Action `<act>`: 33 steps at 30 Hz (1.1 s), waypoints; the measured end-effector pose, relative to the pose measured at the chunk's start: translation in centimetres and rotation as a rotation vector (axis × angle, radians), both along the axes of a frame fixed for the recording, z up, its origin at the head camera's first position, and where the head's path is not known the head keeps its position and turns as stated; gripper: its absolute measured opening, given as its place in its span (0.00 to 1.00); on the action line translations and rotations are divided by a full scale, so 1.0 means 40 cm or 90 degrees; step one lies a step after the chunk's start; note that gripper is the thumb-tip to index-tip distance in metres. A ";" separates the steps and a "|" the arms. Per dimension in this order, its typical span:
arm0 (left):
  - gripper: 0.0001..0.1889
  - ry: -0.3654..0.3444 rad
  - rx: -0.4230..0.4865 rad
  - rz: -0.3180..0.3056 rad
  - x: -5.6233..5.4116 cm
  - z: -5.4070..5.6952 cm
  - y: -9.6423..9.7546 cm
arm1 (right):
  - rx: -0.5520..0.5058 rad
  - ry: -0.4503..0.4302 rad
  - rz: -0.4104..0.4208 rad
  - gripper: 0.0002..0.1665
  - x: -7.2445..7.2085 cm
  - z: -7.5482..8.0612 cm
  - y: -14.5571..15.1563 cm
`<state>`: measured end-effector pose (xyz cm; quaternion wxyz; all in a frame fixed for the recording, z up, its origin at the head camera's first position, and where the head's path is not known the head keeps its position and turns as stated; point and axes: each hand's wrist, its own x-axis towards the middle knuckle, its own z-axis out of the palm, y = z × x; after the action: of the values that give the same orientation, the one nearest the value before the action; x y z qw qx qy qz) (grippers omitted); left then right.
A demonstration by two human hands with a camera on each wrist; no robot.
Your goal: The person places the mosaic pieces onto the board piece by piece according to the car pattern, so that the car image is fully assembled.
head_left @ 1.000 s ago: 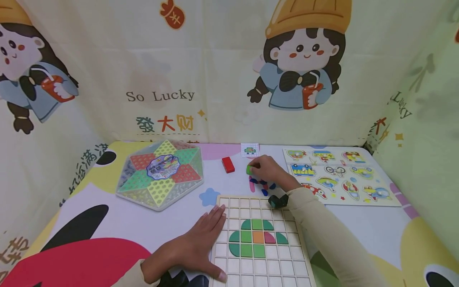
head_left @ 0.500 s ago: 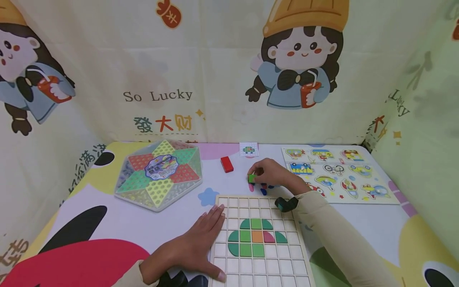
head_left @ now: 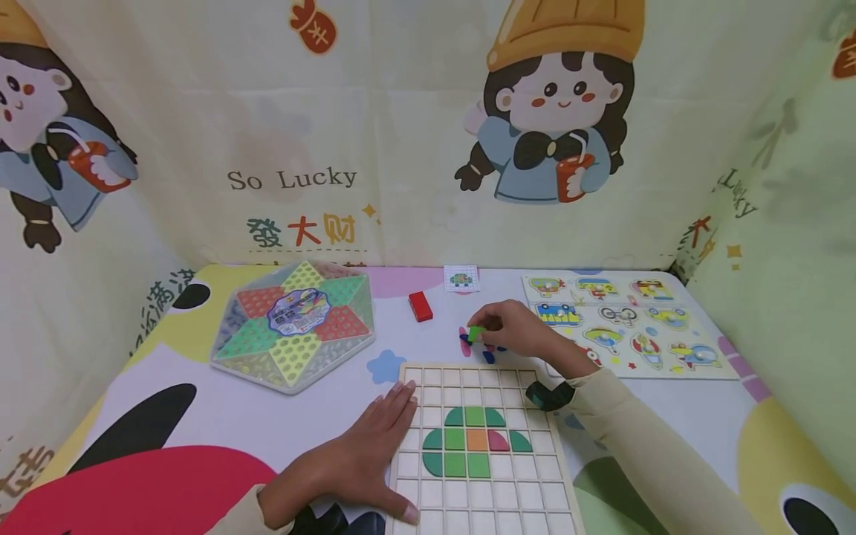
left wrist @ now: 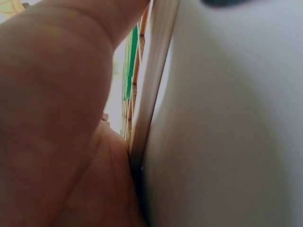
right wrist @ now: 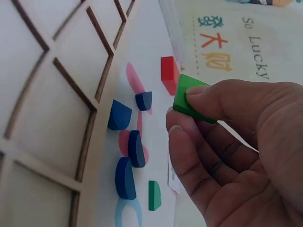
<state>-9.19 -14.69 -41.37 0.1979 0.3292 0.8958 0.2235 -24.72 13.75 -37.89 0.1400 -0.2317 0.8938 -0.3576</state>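
My right hand point(head_left: 518, 331) pinches a light-green square block point(right wrist: 191, 97) between thumb and fingers, held above the table beyond the board's far edge. Below it lie several dark-blue blocks point(right wrist: 125, 177) with a curved side, and one darker green block point(right wrist: 154, 195). The wooden grid board point(head_left: 438, 494) lies flat in front of me. Several green pieces point(head_left: 455, 464), an orange square point(head_left: 477, 440) and a pinkish-red quarter-round piece point(head_left: 498, 441) sit in its cells. My left hand point(head_left: 354, 453) rests along the board's left edge, fingers straight and thumb spread; up close it fills much of the left wrist view.
A small picture card point(head_left: 461, 279) and a red block point(head_left: 420, 306) lie farther back. To the left stands a hexagonal clear box point(head_left: 294, 327) with coloured triangles. A vehicle picture board point(head_left: 628, 327) lies at the back right, partly behind the right arm. A printed curtain point(head_left: 401, 134) closes off the back.
My right hand has drawn slightly toward me and to the right, carrying the green square block, which has turned in the fingers. My left hand keeps its place on the board.
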 end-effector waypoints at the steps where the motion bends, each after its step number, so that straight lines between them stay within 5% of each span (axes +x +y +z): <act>1: 0.66 0.000 0.000 0.001 0.000 0.000 0.001 | -0.005 0.001 0.000 0.11 0.005 0.000 0.005; 11: 0.67 -0.004 0.000 0.010 0.001 0.001 -0.001 | -0.024 0.041 0.020 0.12 0.056 -0.002 0.042; 33: 0.67 -0.014 -0.003 0.011 0.000 0.008 0.006 | -0.060 -0.004 0.081 0.11 0.167 -0.011 0.072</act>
<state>-9.18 -14.44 -41.05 0.2064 0.3189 0.8968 0.2267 -18.03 16.62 -38.33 0.1542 -0.2933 0.8589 -0.3905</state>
